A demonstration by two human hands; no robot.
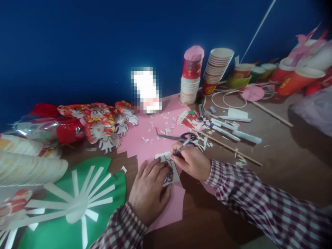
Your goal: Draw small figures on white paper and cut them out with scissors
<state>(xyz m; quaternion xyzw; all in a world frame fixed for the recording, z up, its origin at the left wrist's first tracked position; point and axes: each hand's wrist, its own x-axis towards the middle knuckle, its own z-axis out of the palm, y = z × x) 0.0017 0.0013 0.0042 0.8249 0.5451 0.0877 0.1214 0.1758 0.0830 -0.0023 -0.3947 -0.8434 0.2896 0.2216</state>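
My right hand (192, 159) pinches a pen (183, 144), its tip down by the upper right part of a small white paper piece (177, 175). Dark outlines of a drawn figure show on that paper, partly covered by my fingers. Spread flat over its left side, my left hand (151, 188) presses the paper down with fingers stretched out. Both lie on a sheet of pink paper (171, 211) on the brown table. Black-handled scissors (171, 137) rest just beyond the pen hand, among white paper scraps (168, 130).
Markers (225, 130) and a wooden stick (233, 149) lie to the right. Stacked paper cups (218, 71) stand at the back. Paper cut-out figures (106, 142) sit left of the pink sheet, near a green paper leaf (103, 204) with white strips. A blurred-out bright phone-shaped object (147, 90) stands behind.
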